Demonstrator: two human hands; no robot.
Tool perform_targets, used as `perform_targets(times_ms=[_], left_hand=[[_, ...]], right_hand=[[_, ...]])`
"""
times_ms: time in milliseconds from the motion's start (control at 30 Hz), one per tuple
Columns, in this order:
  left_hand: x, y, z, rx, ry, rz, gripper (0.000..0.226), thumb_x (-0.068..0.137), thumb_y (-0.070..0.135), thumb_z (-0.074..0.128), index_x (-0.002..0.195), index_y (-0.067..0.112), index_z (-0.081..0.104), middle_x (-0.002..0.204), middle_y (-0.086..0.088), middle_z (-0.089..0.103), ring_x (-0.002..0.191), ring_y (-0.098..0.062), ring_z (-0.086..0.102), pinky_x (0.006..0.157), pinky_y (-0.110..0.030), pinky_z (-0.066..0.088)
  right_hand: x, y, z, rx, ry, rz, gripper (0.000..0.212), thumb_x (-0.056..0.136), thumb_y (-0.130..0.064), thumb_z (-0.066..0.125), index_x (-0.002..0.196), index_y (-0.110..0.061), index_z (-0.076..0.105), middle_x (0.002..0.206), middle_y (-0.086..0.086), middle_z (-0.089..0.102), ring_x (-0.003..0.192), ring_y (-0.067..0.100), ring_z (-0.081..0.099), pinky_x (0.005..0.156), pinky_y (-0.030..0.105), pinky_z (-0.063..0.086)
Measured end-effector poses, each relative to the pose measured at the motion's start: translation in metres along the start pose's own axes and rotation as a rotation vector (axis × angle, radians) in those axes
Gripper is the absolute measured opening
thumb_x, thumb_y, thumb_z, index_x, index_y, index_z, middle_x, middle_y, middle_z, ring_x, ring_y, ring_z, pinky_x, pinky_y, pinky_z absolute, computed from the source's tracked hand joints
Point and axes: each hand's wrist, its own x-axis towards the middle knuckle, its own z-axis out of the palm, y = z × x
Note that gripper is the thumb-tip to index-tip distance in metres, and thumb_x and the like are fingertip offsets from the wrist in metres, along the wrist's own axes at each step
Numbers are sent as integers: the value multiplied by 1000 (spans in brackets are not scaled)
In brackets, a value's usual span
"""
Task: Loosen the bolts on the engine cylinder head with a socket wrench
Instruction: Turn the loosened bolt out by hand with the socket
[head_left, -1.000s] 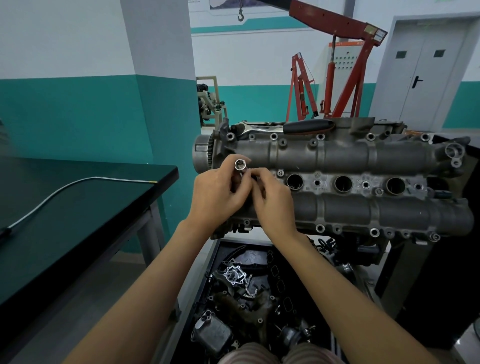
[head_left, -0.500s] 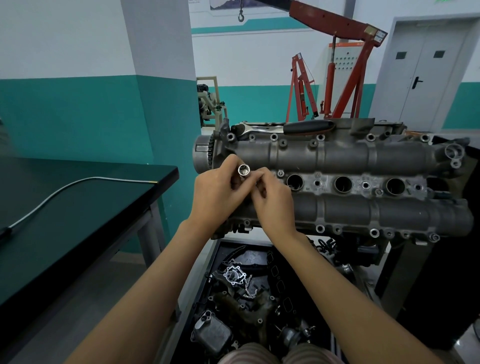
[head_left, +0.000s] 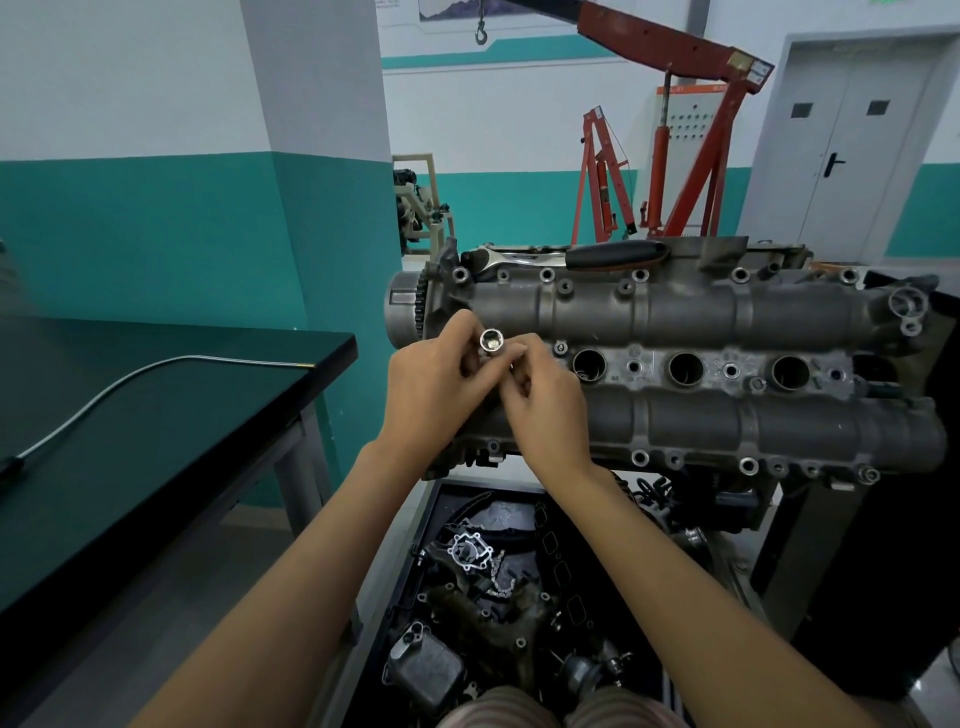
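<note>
Bolts (head_left: 639, 458) dot the rims of the grey cylinder head (head_left: 691, 364), which sits straight ahead of us on its stand, three round wells open along its middle. We hold a chrome socket (head_left: 491, 341) over the head's left end, its hollow mouth turned up toward us. Our left hand (head_left: 434, 387) has its fingers curled round the socket's lower body. Our right hand (head_left: 545, 402) pinches at the socket just beside the left, fingertips bent in against it; we cannot tell what else sits between the two hands. The ratchet wrench (head_left: 571, 255), with its black grip, lies along the far edge of the head, well apart from both hands. Below the head, a dark bin (head_left: 431, 525) holds loose engine parts. To our left a black counter (head_left: 171, 415) carries a thin metal hose (head_left: 130, 375). A red engine hoist (head_left: 691, 135) stands by the back wall.
</note>
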Motion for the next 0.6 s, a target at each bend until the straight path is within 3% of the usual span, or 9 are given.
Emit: perform_targets(times_ms=[67,233,367,433,600], left_hand=[[0,1,-1,-4,-3,-4,32,82,37,65,76,8,55,50,10,45,45,-7,38,45,-26,36],[0,3,-4,2,-38,21,20,86,30,57,89,11,63,48,17,35,45,-5,36,47,-22,33],[1,2,-3,27,-12,5,27,86,29,60,77,5,56,50,7,44,44,-11,39,44,-31,37],[1,1,-1,25,-13,-10,31,85,31,65,73,5,52,49,1,47,45,-14,41,45,-33,37],[-1,1,-1,14,-19,-6,31,82,35,66,74,7,54,50,7,46,45,-10,41,45,-29,37]], right_hand=[[0,-1,-1,14,-6,-21,11,92,-14,51,101,-12,57,71,-3,60,59,11,50,55,33,41],[0,-4,-2,-2,-11,-54,22,94,-16,46,111,-16,60,83,0,67,71,15,59,61,29,44],[0,-2,-1,-3,2,-12,20,92,-17,52,110,-17,59,62,-17,49,55,0,46,53,15,30],[0,-1,0,-12,5,22,18,89,-18,55,107,-17,59,57,-17,41,53,-2,43,50,15,27],[-1,-2,-1,14,8,-9,15,91,-14,53,104,-14,61,71,-11,56,61,7,48,56,24,34]])
